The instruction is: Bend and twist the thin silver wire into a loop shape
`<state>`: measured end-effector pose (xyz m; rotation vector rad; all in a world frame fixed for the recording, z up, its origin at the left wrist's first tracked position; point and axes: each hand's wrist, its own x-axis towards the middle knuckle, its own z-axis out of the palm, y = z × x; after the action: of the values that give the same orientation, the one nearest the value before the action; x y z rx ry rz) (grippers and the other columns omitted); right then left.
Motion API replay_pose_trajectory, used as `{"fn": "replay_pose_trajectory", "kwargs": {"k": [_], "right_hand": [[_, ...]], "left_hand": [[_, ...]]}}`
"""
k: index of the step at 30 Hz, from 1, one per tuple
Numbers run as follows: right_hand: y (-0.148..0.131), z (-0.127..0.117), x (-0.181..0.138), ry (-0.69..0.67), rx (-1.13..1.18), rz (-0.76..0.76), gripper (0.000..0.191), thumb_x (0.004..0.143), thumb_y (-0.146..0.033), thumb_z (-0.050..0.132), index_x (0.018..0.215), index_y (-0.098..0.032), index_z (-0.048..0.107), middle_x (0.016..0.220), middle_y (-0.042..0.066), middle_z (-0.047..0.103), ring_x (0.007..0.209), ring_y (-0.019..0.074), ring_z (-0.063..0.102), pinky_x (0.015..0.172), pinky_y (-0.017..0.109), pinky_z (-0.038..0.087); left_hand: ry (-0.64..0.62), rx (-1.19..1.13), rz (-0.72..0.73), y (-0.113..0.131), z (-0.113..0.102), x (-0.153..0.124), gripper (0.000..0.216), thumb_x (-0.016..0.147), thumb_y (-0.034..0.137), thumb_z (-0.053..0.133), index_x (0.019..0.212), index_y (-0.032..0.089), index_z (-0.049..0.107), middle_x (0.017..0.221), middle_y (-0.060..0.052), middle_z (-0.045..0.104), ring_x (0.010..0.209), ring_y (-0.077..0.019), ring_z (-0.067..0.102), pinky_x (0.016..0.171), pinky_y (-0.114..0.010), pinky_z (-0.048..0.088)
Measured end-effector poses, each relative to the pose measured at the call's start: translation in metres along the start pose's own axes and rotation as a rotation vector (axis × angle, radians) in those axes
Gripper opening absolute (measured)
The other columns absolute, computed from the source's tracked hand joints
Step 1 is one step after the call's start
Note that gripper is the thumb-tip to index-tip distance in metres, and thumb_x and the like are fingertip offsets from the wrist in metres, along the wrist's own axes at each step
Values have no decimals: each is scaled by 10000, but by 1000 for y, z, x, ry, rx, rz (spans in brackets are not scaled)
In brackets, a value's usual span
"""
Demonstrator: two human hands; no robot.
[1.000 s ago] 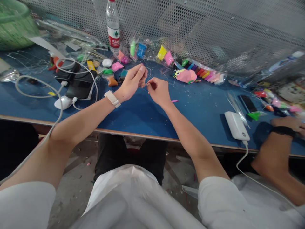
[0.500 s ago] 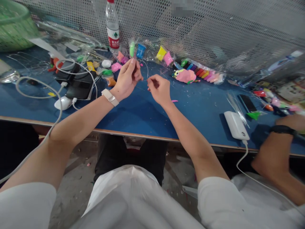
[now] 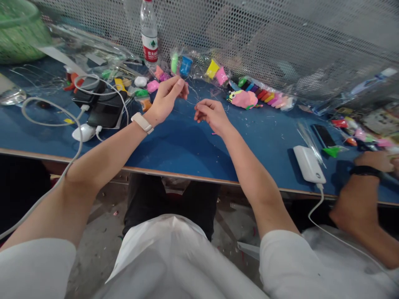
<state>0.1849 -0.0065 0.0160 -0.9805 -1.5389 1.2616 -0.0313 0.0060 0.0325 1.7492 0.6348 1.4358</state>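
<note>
My left hand (image 3: 166, 97), with a pale watch on its wrist, is raised over the blue table (image 3: 187, 145), thumb and fingers pinched together. My right hand (image 3: 210, 114) hovers just to its right with the fingers curled in a loose pinch. A very thin clear strand seems to run between the two hands; I cannot make it out well. A pink clay figure (image 3: 243, 99) lies beyond my right hand. Small bags of coloured clay (image 3: 215, 70) sit at the back by the mesh wall.
A water bottle (image 3: 149, 35) stands at the back. Phones (image 3: 104, 112) with white cables lie at the left, and a green basket (image 3: 18, 35) stands far left. A white power bank (image 3: 308, 164) lies at the right, near another person's arm (image 3: 361, 199).
My hands have drawn apart: the left one lifted up and away, the right one drifted right and opened a little. The other person's hand shifted at the right edge.
</note>
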Motion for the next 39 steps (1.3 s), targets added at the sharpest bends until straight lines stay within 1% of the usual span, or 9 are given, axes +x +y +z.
{"fn": "replay_pose_trajectory", "kwargs": {"k": [2, 5, 8, 10, 12, 15, 19, 30, 39], "right_hand": [[2, -10, 1, 32, -295, -76, 142, 934, -355, 731, 844, -247, 752, 735, 1, 734, 678, 157, 676, 673, 312, 523], [6, -27, 2, 10, -759, -186, 87, 905, -235, 735, 830, -238, 778, 786, 21, 770, 724, 178, 642, 814, 369, 526], [7, -41, 2, -120, -859, -156, 108, 931, -254, 727, 862, -230, 806, 831, 36, 787, 753, 188, 651, 810, 377, 507], [5, -47, 1, -191, -889, -157, 122, 940, -266, 728, 873, -234, 824, 843, 34, 782, 761, 185, 644, 817, 379, 498], [2, -50, 1, -241, -916, -174, 109, 922, -250, 743, 881, -239, 844, 860, 31, 781, 760, 178, 633, 825, 382, 497], [-3, -50, 0, -279, -923, -178, 105, 895, -221, 767, 893, -244, 869, 872, 30, 786, 762, 175, 640, 832, 384, 509], [-5, -50, -1, -270, -911, -149, 102, 879, -201, 805, 909, -249, 890, 851, 30, 799, 798, 198, 699, 837, 395, 521], [-7, -53, -1, -255, -836, -132, 153, 856, -138, 842, 892, -270, 909, 825, 21, 820, 756, 201, 701, 835, 417, 559], [-5, -57, -1, -282, -856, -170, 108, 856, -195, 850, 907, -268, 911, 865, 27, 841, 809, 215, 728, 843, 414, 574]], "left_hand": [[-94, 223, 43, -3, -8, 0, 558, 1095, 716, 518, 824, 256, 680, 893, -65, 664, 880, -202, 586, 877, -417, 488], [-375, 516, 69, -15, -20, -2, 444, 1054, 619, 609, 899, 228, 749, 1080, -116, 739, 974, -252, 665, 999, -473, 517], [-659, 670, 94, -27, -26, -4, 339, 1016, 510, 639, 937, 212, 781, 1150, -129, 767, 1094, -290, 702, 1107, -509, 506], [-725, 728, 97, -30, -27, -5, 332, 1024, 492, 615, 986, 214, 793, 1128, -125, 776, 1110, -292, 707, 1108, -496, 521], [-724, 754, 99, -29, -26, -6, 347, 1030, 494, 611, 1095, 213, 804, 1154, -130, 783, 1132, -302, 713, 1105, -491, 538], [-722, 734, 131, -25, -22, -8, 433, 1047, 481, 608, 1322, 197, 785, 1392, -162, 761, 1318, -336, 691, 1208, -515, 513], [-827, 708, 131, -21, -15, -11, 504, 1100, 417, 537, 1521, 209, 719, 1624, -139, 673, 1517, -326, 608, 1337, -514, 433], [-839, 711, 106, -24, -11, -13, 520, 1111, 438, 541, 1559, 239, 715, 1613, -108, 701, 1522, -318, 602, 1346, -516, 429], [-854, 787, 124, -22, -8, -13, 520, 1117, 440, 502, 1559, 276, 721, 1618, -104, 694, 1504, -350, 601, 1277, -541, 449]]}}
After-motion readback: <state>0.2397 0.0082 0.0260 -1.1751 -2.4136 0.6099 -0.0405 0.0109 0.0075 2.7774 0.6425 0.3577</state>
